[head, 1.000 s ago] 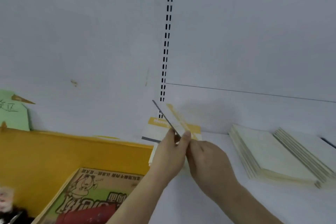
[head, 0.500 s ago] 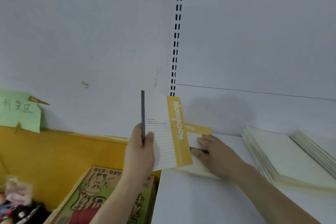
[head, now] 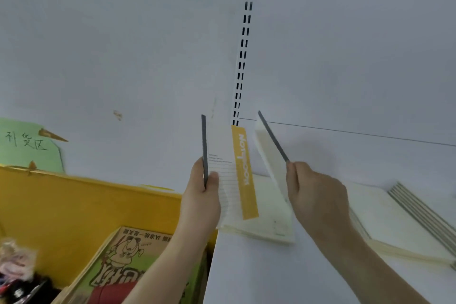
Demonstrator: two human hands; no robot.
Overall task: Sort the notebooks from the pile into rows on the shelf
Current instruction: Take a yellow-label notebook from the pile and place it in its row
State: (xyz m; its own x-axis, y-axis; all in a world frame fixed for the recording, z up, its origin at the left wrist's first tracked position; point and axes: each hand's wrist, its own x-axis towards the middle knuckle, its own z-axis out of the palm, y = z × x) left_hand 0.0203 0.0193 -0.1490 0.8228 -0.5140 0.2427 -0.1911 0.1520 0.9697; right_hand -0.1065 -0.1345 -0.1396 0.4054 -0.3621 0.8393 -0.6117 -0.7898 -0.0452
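Note:
My left hand grips a white notebook with a yellow band and a dark spine, held upright above the left end of the white shelf. My right hand grips a second cream notebook by its dark spine, tilted up to the left. Under both lies a small pile of cream notebooks flat on the shelf.
A row of overlapping cream notebooks lies on the shelf to the right. A slotted upright runs up the white back panel. Left of the shelf stand a yellow board, a printed cardboard box and a green paper sign.
My right hand has left the pile and lifted a second notebook from it, tilted upward. My left hand keeps the yellow-banded notebook upright in nearly the same place.

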